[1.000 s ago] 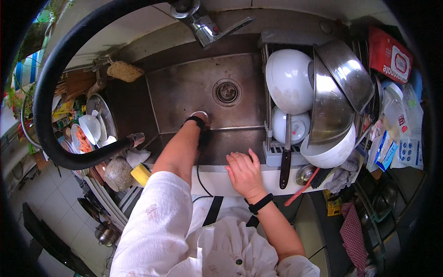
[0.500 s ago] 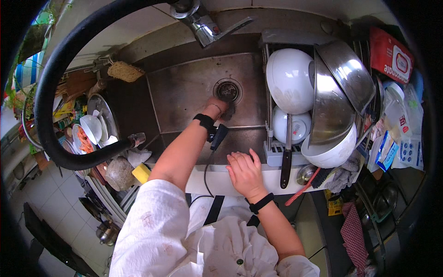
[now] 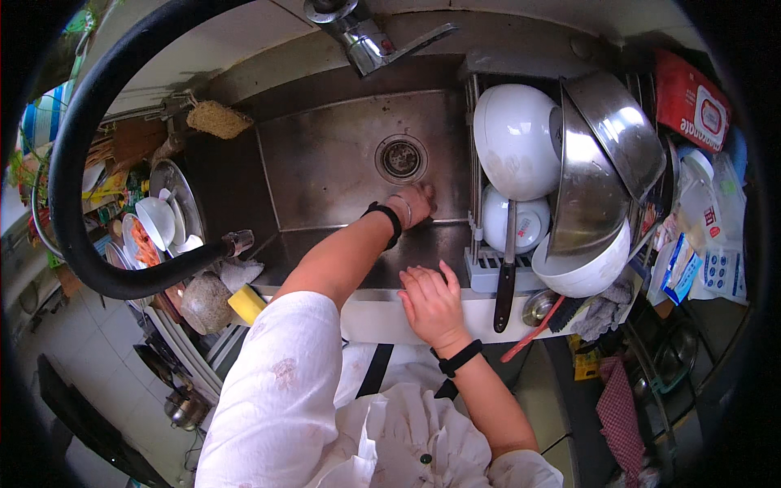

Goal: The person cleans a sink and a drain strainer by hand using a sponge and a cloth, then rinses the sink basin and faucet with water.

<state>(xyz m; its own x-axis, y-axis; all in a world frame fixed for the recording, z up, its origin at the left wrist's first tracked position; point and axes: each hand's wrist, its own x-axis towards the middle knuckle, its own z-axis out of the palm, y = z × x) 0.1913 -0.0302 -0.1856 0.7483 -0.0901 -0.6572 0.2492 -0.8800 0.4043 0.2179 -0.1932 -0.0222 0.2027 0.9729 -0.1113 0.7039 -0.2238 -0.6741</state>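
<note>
1. Rectangular grey steel sink (image 3: 317, 163) lies mid-scene.
2. Left hand (image 3: 413, 203) bends over its near right part, beside the round metal drain (image 3: 401, 159); whether it grips anything, I cannot tell.
3. Right hand (image 3: 431, 305), thumb apart, sits at the near edge.

- Left arm (image 3: 342, 256): stretched forward, slanting rightward.
- Left hand (image 3: 413, 205): fingers curled, grip unclear.
- Right forearm (image 3: 494, 400): angled inward.
- Right hand (image 3: 434, 309): farther back, fingers loosely spread.

At right, a large white bowl (image 3: 517, 142) leans beside two steel basins (image 3: 587, 175); red packet (image 3: 691, 102) beyond. Tan loofah (image 3: 218, 119) and yellow sponge (image 3: 246, 304) at left, well apart. Checked cloth (image 3: 620, 415) lower right.
</note>
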